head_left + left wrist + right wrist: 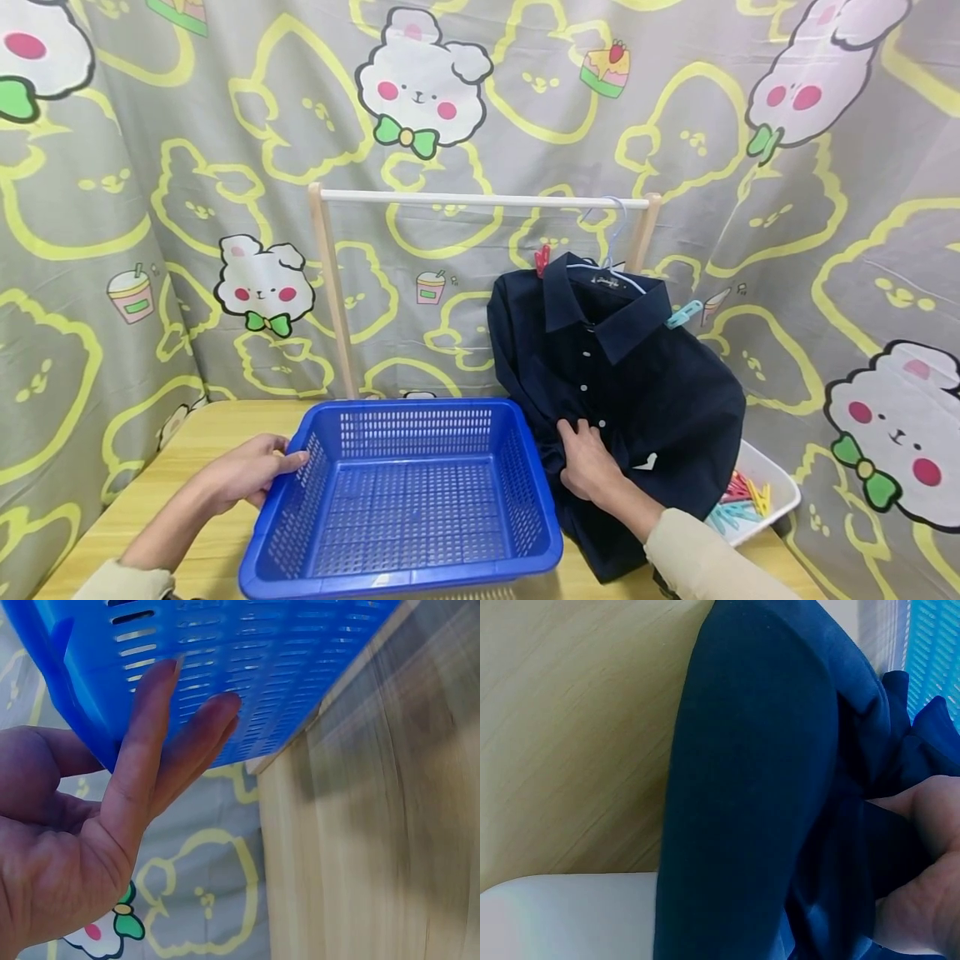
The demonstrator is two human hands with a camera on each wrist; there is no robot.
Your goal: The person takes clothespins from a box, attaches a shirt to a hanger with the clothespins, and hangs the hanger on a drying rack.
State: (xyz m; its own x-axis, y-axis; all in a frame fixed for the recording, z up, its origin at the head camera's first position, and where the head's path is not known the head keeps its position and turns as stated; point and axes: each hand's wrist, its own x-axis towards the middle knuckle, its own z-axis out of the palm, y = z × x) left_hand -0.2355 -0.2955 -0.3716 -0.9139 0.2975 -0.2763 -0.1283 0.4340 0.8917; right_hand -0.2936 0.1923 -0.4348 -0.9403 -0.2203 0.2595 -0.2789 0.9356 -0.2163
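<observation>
A blue plastic basket (412, 508) with slotted walls holds nothing inside. My left hand (243, 475) grips its left rim, the thumb over the edge; in the left wrist view, fingers (142, 750) lie along the outer wall. To the right, a dark navy shirt (637, 400) hangs on a light blue hanger (611, 237). A red clothespin (542, 260) and a light blue clothespin (684, 314) sit at its shoulders. My right hand (592, 467) grips the bunched front cloth of the shirt. In the right wrist view, a sleeve (750, 787) hangs beside that hand.
A wooden rack with a white bar (480, 199) stands behind the basket. At the right, partly behind the shirt, a white tray (783, 492) holds several coloured clothespins (738, 500). The wooden table (217, 421) meets a patterned curtain (420, 325).
</observation>
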